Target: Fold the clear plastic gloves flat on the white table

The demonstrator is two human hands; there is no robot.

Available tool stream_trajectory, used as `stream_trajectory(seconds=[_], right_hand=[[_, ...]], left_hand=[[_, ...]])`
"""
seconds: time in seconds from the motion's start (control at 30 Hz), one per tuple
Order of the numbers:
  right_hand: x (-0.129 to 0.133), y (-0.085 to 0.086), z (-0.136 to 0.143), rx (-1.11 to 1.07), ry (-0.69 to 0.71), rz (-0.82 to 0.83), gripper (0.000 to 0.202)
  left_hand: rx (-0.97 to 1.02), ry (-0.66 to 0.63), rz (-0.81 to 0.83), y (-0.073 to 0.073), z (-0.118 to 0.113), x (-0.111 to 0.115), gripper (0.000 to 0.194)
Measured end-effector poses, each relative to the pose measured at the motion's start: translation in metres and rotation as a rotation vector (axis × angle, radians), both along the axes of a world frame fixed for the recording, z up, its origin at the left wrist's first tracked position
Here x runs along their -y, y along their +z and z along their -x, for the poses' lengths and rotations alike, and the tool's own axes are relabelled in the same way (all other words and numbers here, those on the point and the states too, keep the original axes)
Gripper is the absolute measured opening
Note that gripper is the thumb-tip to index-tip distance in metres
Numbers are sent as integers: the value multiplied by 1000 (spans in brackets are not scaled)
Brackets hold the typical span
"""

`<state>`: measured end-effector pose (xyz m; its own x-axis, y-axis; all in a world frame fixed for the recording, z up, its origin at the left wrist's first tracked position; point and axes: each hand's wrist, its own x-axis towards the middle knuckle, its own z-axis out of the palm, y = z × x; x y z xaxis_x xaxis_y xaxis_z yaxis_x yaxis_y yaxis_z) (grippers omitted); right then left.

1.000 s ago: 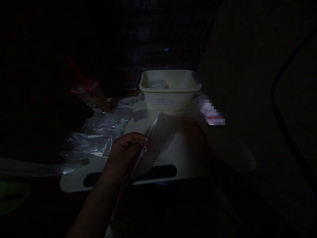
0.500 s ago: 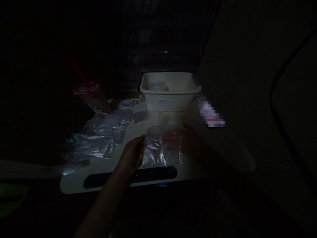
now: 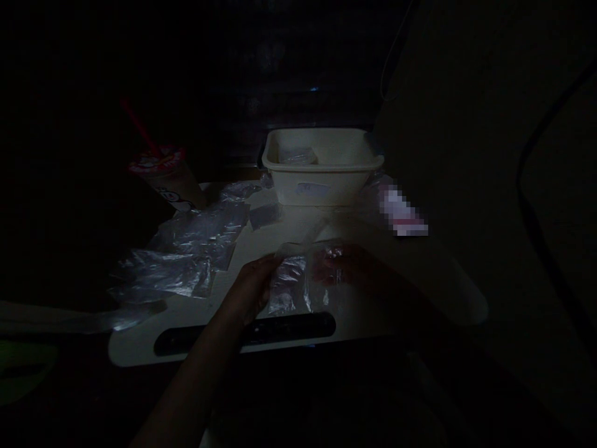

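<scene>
The scene is very dark. My left hand [image 3: 255, 286] grips the left edge of a clear plastic bag [image 3: 290, 283], thumb on top, near the front of a white table [image 3: 265, 241]. My right hand [image 3: 338, 264] is at the bag's right part, dim and blurred; whether its fingers pinch the film cannot be made out. Crinkled clear bags [image 3: 177, 270] lie in a loose pile left of my left hand. A small flat packet [image 3: 265, 214] rests between that pile and a cream plastic bin [image 3: 321, 190], which has clear packets [image 3: 296, 155] inside.
A cup [image 3: 175, 186] with a red lid and straw stands at the back left. A pixelated white and pink item [image 3: 402, 211] lies right of the bin. A dark slot [image 3: 289, 330] runs along the table's front edge. A dark cable [image 3: 522, 186] hangs at the right.
My right hand's fingers, spread flat and blurred before, are now more bent over the bag's right part. My left hand keeps its hold. The view has shifted slightly.
</scene>
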<state>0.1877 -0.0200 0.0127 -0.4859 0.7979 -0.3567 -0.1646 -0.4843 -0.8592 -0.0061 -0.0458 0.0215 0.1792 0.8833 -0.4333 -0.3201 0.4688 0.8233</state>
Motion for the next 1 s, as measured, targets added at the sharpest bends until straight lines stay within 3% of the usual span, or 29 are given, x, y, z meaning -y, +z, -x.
stream_trajectory(seconds=[0.1,0.3,0.7,0.83,1.0], right_hand=[[0,2,0,5,13,-2,23],[0,2,-4,14,4,-70,17],[-2,2,-5,78,-141,-167,22],[-3,-1,-6,140,-165,-244,9],[-6,-7,-7,232,-240,-352,9]], left_hand=[[-12,-49,53,4,0,-4,17],[-64,1,-35,2,0,-12,8],[-48,-42,-134,-1,12,-10,15],[-127,-44,-212,-4,15,-8,7],[-319,3,-302,-6,16,-8,13]])
